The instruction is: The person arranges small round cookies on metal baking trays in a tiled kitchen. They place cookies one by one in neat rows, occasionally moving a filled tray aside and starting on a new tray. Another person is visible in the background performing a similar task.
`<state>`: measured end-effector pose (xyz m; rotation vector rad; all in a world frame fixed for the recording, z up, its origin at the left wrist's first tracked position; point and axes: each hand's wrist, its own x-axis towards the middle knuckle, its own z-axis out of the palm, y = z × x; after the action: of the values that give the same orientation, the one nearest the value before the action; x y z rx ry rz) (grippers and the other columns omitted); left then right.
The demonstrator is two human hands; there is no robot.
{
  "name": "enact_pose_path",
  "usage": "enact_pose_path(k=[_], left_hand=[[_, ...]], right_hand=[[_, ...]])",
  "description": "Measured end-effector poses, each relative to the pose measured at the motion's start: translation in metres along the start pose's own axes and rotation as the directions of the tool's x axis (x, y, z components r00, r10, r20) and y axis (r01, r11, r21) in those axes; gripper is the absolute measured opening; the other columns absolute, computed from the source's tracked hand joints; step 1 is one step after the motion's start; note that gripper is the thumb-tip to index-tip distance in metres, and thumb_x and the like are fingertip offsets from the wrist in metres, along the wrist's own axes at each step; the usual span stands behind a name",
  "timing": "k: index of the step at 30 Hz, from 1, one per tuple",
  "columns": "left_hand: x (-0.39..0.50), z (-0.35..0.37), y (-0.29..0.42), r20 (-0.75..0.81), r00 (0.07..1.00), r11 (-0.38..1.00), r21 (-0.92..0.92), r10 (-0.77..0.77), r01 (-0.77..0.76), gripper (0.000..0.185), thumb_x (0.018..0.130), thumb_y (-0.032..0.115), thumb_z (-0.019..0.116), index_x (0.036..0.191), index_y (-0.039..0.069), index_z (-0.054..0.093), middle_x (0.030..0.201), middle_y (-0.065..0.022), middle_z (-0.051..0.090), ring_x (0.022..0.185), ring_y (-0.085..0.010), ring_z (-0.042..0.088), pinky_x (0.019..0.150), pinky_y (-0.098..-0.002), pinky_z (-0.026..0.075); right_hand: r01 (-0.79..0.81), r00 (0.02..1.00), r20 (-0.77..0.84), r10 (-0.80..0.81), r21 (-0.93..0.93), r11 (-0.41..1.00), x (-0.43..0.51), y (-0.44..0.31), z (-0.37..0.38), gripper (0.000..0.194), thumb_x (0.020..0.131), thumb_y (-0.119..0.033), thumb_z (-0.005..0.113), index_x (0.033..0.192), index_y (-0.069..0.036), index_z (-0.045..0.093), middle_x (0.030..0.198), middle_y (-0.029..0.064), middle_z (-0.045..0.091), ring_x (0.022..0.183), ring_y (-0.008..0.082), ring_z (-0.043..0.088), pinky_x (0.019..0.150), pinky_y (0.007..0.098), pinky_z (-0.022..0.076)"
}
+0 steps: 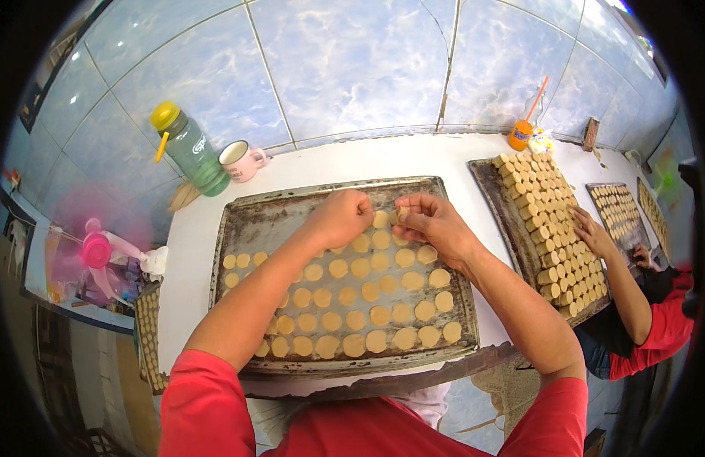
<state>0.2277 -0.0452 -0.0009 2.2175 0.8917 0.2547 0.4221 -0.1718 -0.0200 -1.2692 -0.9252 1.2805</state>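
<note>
A worn metal baking tray lies before me on a white table, with rows of flat, pale dough rounds on it. My left hand is over the tray's upper middle with its fingers curled in; whether something is between them is hidden. To its right, my right hand pinches a small piece of dough between thumb and fingers. Single rounds lie between and just below the two hands. The tray's upper left part shows bare, stained metal.
At right, a second tray bears stacked dough cylinders, touched by a co-worker's hand. Further trays lie beyond. A green bottle, a pink mug and an orange drink stand near the tiled wall. A pink fan is at left.
</note>
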Motion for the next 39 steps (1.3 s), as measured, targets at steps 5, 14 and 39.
enact_pose_path(k=[5, 14, 39], left_hand=[[-0.011, -0.004, -0.004, 0.005, 0.996, 0.98, -0.182, 0.088, -0.086, 0.03, 0.105, 0.027, 0.069, 0.091, 0.002, 0.068, 0.07, 0.0027, 0.058, 0.063, -0.0078, 0.049, 0.058, -0.0337, 0.042], [-0.029, -0.027, -0.026, -0.059, 0.998, 0.999, 0.034, -0.029, 0.031, 0.031, 0.105, 0.03, 0.069, 0.092, 0.002, 0.067, 0.072, 0.0027, 0.059, 0.065, -0.007, 0.049, 0.06, -0.0325, 0.042], [-0.08, -0.07, -0.073, -0.242, 0.97, 0.989, 0.14, -0.019, 0.054, 0.017, 0.09, 0.015, 0.072, 0.086, 0.0, 0.074, 0.086, -0.0177, 0.077, 0.088, -0.0349, 0.074, 0.081, -0.0463, 0.057]], right_hand=[[0.026, 0.997, 0.071, -0.026, 0.0, 1.0, 0.004, 0.0, 0.016, 0.03, 0.105, -0.002, 0.064, 0.133, 0.005, 0.057, 0.11, 0.0107, 0.068, 0.1, 0.0191, 0.075, 0.083, 0.0292, 0.0585], [-0.066, 0.998, -0.002, 0.066, -0.055, 0.996, 0.019, 0.004, 0.04, 0.012, 0.103, -0.009, 0.072, 0.11, -0.004, 0.063, 0.1, 0.0069, 0.074, 0.095, 0.0152, 0.077, 0.067, 0.024, 0.0519], [-0.058, 0.993, 0.096, 0.073, -0.149, 0.987, 0.054, 0.007, 0.107, 0.012, 0.101, -0.013, 0.072, 0.096, -0.003, 0.068, 0.092, 0.01, 0.077, 0.081, 0.0126, 0.07, 0.07, 0.0265, 0.0513]])
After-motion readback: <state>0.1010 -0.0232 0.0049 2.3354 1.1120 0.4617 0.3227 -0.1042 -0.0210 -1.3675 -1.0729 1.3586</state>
